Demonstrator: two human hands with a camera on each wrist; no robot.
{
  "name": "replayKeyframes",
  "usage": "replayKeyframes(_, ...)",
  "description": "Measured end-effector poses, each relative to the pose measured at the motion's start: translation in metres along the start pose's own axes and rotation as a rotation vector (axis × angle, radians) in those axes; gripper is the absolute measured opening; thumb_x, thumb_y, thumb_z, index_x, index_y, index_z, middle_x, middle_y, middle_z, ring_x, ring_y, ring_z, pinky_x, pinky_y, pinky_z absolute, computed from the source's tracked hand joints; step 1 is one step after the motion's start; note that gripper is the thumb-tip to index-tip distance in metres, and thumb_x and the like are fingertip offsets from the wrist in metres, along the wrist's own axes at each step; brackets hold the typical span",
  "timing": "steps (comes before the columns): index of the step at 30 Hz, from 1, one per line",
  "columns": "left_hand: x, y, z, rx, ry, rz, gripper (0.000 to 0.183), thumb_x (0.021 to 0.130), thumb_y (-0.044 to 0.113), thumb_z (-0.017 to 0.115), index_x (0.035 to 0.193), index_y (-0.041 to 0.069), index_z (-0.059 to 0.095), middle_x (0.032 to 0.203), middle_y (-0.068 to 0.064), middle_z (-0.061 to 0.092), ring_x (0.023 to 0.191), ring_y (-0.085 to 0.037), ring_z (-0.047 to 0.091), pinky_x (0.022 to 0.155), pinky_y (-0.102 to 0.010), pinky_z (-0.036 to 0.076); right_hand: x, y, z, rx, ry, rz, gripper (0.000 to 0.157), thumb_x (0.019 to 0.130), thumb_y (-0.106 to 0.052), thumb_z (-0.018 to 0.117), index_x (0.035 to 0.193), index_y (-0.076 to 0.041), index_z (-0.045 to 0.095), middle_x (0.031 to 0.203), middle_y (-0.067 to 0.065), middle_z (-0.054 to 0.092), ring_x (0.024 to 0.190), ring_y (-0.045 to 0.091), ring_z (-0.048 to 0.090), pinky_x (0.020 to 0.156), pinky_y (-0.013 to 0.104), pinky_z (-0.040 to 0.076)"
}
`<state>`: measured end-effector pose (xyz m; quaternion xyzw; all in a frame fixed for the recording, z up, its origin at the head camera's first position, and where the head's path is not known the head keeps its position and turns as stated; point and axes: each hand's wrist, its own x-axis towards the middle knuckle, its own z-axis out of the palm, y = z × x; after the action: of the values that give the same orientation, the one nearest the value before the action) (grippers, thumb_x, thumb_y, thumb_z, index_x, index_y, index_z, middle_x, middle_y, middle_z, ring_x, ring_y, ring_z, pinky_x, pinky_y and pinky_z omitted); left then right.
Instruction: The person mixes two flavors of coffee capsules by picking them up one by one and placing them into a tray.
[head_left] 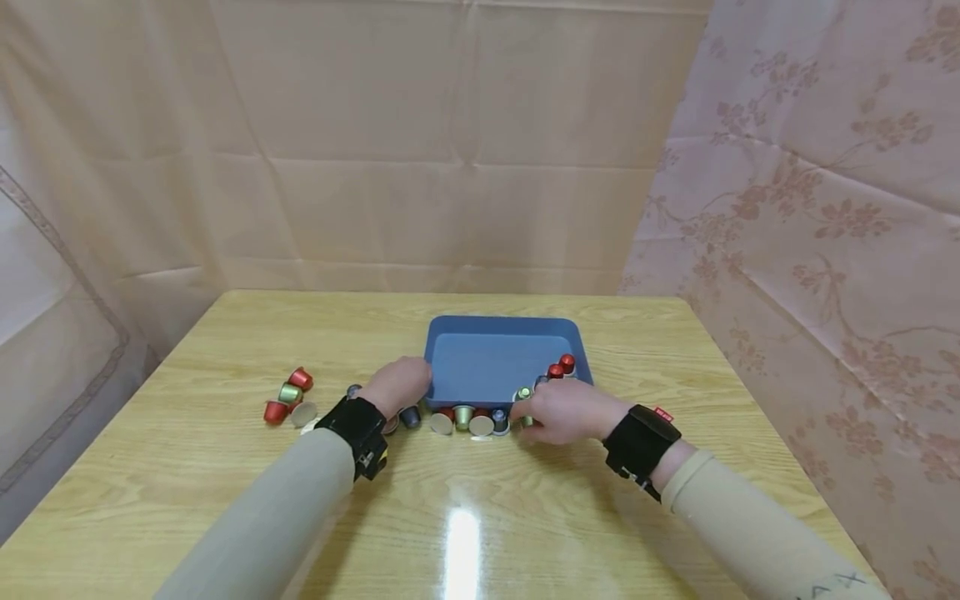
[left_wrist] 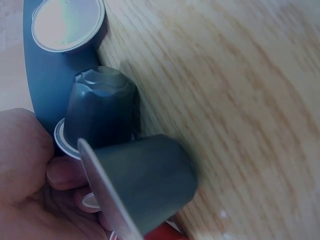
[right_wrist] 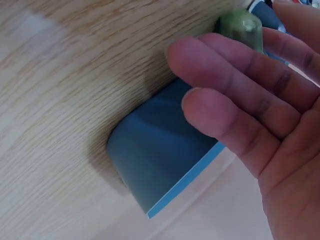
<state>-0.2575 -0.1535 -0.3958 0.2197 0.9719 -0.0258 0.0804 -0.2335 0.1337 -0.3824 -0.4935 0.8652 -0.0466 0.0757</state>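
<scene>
My left hand [head_left: 401, 383], its fingers curled, is at the near left corner of the blue tray [head_left: 495, 357]. In the left wrist view, its fingertips are right by the rim of an upright dark coffee capsule [left_wrist: 102, 110]; another dark capsule [left_wrist: 145, 180] lies sideways in front of the fingers. I cannot tell whether this hand holds one. My right hand [head_left: 562, 410] is at the tray's near right side, with thumb and index finger around a green coffee capsule [right_wrist: 240, 30]. Its other fingers [right_wrist: 215, 112] extend loosely beside the tray wall [right_wrist: 165, 145].
Along the tray's near edge stands a row of coffee capsules, among them a green one [head_left: 463, 417] and a blue one [head_left: 500, 421]. Red capsules [head_left: 567, 364] are at the tray's right side. Several red and green capsules [head_left: 291, 392] lie on the wooden table [head_left: 600, 533] at the left.
</scene>
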Motion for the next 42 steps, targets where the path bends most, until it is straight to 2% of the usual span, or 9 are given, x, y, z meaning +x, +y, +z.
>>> replayKeyframes(6,0.0001,-0.0001,0.0003,0.027,0.001,0.020,0.019,0.100,-0.005,0.051,0.087,0.003,0.063,0.084,-0.010,0.061,0.074,-0.021,0.050,0.076,-0.040,0.051,0.0004,0.0011,0.0010,-0.036,-0.033,0.010,0.024,0.095,-0.024,0.072,0.118,-0.016,0.073,0.082,-0.006,0.070,0.062,0.001,0.055,0.061,0.025,0.051)
replayKeyframes(15,0.0013,0.0005,-0.0011,-0.034,-0.003,-0.018,0.020,0.101,-0.003,0.049,0.087,0.003,0.063,0.083,-0.008,0.058,0.074,-0.022,0.048,0.075,-0.039,0.049,-0.0005,-0.0020,-0.0016,-0.089,-0.030,0.022,0.020,0.095,-0.024,0.071,0.114,-0.017,0.074,0.082,-0.005,0.071,0.062,0.003,0.056,0.060,0.026,0.050)
replayKeyframes(17,0.0015,0.0006,-0.0010,-0.041,-0.005,-0.021,0.021,0.102,-0.002,0.048,0.088,0.003,0.063,0.083,-0.008,0.058,0.074,-0.022,0.048,0.074,-0.039,0.049,-0.0013,-0.0030,-0.0025,-0.075,-0.032,0.010,0.018,0.095,-0.024,0.071,0.112,-0.018,0.075,0.084,-0.006,0.071,0.064,0.001,0.056,0.062,0.026,0.051)
replayKeyframes(21,0.0021,0.0004,-0.0007,-0.066,0.000,-0.032,0.022,0.103,-0.001,0.047,0.089,0.003,0.064,0.083,-0.008,0.058,0.074,-0.022,0.048,0.074,-0.039,0.048,-0.0014,-0.0038,-0.0037,0.006,-0.048,-0.009,0.022,0.097,-0.024,0.069,0.117,-0.018,0.074,0.071,-0.006,0.065,0.056,0.001,0.048,0.058,0.024,0.045)
replayKeyframes(24,0.0026,-0.0001,-0.0003,-0.066,0.004,-0.032,0.023,0.103,-0.001,0.047,0.088,0.003,0.063,0.083,-0.008,0.058,0.073,-0.022,0.048,0.074,-0.039,0.048,-0.0010,-0.0043,-0.0036,0.012,-0.039,0.000,0.027,0.097,-0.027,0.070,0.122,-0.016,0.071,0.068,-0.006,0.063,0.055,0.001,0.047,0.056,0.023,0.044)
replayKeyframes(28,0.0014,0.0000,-0.0005,-0.036,0.009,-0.013,0.023,0.102,-0.003,0.047,0.086,0.002,0.063,0.082,-0.009,0.057,0.072,-0.022,0.047,0.072,-0.039,0.049,-0.0007,-0.0057,-0.0012,-0.049,-0.035,0.043,0.026,0.095,-0.028,0.073,0.117,-0.015,0.071,0.078,-0.008,0.066,0.063,0.001,0.053,0.062,0.024,0.049)
replayKeyframes(31,0.0003,0.0009,-0.0023,-0.033,0.008,-0.014,0.023,0.102,-0.003,0.047,0.087,0.003,0.063,0.081,-0.008,0.057,0.072,-0.021,0.047,0.071,-0.038,0.048,-0.0007,-0.0063,0.0001,-0.073,-0.049,0.044,0.020,0.094,-0.025,0.074,0.111,-0.014,0.071,0.081,-0.006,0.066,0.065,0.004,0.053,0.063,0.024,0.050)
replayKeyframes(37,0.0008,0.0010,-0.0027,-0.029,-0.001,-0.013,0.023,0.102,-0.003,0.046,0.087,0.003,0.062,0.082,-0.008,0.056,0.073,-0.021,0.047,0.073,-0.037,0.048,-0.0011,-0.0048,0.0030,-0.098,-0.032,-0.006,0.015,0.093,-0.022,0.075,0.107,-0.018,0.072,0.088,-0.006,0.070,0.072,0.005,0.059,0.065,0.025,0.052)
replayKeyframes(42,-0.0006,0.0006,-0.0021,-0.049,-0.002,-0.022,0.021,0.100,-0.004,0.049,0.085,0.005,0.061,0.082,-0.007,0.057,0.074,-0.021,0.048,0.075,-0.038,0.047,-0.0019,-0.0065,-0.0012,-0.045,-0.007,-0.040,0.015,0.094,-0.015,0.069,0.109,-0.017,0.072,0.092,-0.005,0.069,0.075,0.006,0.056,0.068,0.025,0.051)
